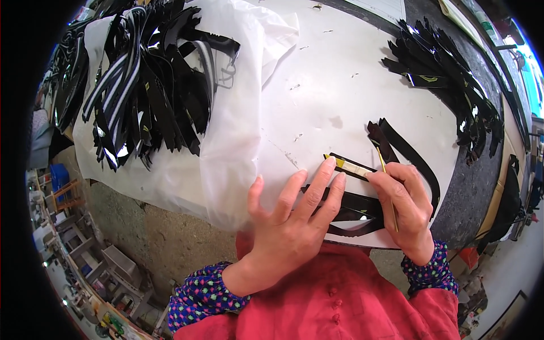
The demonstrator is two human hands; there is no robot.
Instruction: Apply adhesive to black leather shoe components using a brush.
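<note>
left hand (294,218) laid flat, fingers spread, strip (350,165) pinned at frame centre-right | right hand (403,198) closed round a thin stick (389,187), tip kept by the strip | black pieces (144,85) heaped upper left

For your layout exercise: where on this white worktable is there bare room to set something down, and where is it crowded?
Bare white table lies between the plastic sheet under the left strip pile and the right strip pile. It is crowded at the near edge, where the left hand and right hand work on black strips.
</note>
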